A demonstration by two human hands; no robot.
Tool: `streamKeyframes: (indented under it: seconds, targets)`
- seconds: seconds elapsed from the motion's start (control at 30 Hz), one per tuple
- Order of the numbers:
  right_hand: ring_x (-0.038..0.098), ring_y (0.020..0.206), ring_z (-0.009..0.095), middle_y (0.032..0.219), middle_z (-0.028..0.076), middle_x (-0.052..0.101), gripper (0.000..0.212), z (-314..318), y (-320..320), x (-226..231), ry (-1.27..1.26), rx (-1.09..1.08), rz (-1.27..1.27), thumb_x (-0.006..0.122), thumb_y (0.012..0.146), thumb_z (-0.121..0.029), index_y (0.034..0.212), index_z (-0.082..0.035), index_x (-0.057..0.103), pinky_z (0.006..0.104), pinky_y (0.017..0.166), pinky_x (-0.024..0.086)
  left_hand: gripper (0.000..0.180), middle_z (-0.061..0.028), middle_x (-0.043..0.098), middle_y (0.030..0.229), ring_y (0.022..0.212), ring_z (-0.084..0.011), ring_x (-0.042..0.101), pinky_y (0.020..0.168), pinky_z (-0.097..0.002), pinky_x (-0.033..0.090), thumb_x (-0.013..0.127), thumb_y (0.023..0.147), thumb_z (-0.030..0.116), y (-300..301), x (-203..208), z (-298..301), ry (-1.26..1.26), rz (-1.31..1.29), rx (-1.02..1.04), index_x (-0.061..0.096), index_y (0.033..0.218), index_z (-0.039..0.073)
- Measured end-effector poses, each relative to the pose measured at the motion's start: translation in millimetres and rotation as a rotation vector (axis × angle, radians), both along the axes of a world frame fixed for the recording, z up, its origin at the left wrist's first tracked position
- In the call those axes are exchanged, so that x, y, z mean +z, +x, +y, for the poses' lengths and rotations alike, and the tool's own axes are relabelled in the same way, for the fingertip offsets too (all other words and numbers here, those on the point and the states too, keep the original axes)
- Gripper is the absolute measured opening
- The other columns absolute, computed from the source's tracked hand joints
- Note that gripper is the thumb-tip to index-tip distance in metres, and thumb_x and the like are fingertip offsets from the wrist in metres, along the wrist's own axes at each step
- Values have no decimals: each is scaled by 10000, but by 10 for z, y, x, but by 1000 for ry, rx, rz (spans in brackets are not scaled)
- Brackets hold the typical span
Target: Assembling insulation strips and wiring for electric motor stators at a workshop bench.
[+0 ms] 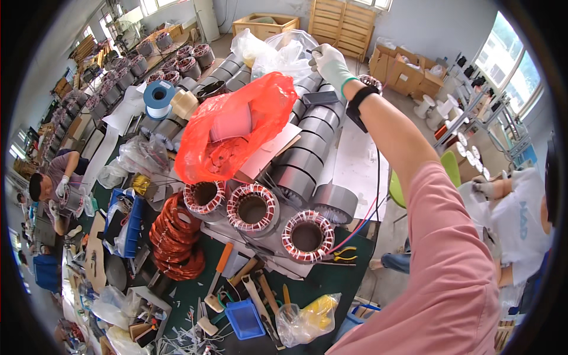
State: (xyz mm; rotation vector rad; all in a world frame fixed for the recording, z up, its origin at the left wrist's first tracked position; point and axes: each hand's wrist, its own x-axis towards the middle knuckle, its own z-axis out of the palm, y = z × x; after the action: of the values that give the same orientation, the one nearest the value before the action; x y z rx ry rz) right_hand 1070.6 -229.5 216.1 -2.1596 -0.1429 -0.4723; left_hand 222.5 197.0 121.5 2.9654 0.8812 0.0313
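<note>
My right hand [331, 64], in a white glove with a green cuff, reaches over the far end of the table. Its fingers are closed around a small dark thing, too little of which shows to name. Beside it lie clear plastic bags [284, 56], and a dark, phone-like rectangle [320, 98] rests on the grey cylinders [310, 139] below. Nearer stand three wound motor stators [276, 207] with red and white windings; coloured leads run from the rightmost. A red plastic bag [266, 97] lies open around a pink spool [232, 124]. My left hand is out of view.
Copper wire coils [174, 236], a blue bin [133, 228], a small blue tray [244, 318] and hand tools crowd the near table. A blue wire spool [158, 94] stands further left. One co-worker [59, 183] sits at left; another [515, 219] is at right.
</note>
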Motion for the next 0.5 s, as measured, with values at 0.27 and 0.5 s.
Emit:
streamKeyframes:
  seconds: [0.27, 0.5]
  targets:
    - [704, 1009, 381, 1064, 200, 732, 208, 554, 986, -567, -530, -263, -84, 582, 952, -207, 1104, -99, 674, 485, 880, 544, 425, -223, 551, 1417, 1358, -399, 452, 1195, -500, 290, 596, 939, 181, -738, 246, -47, -96, 432, -19, 592, 1328, 12]
    - [696, 1042, 390, 1123, 225, 723, 269, 445, 1322, -736, -974, 253, 100, 573, 925, -174, 1079, -55, 759, 471, 945, 532, 338, -240, 626, 1291, 1219, -397, 570, 1086, -461, 420, 516, 974, 167, -6, 497, -863, 146, 361, 58, 613, 1206, -59]
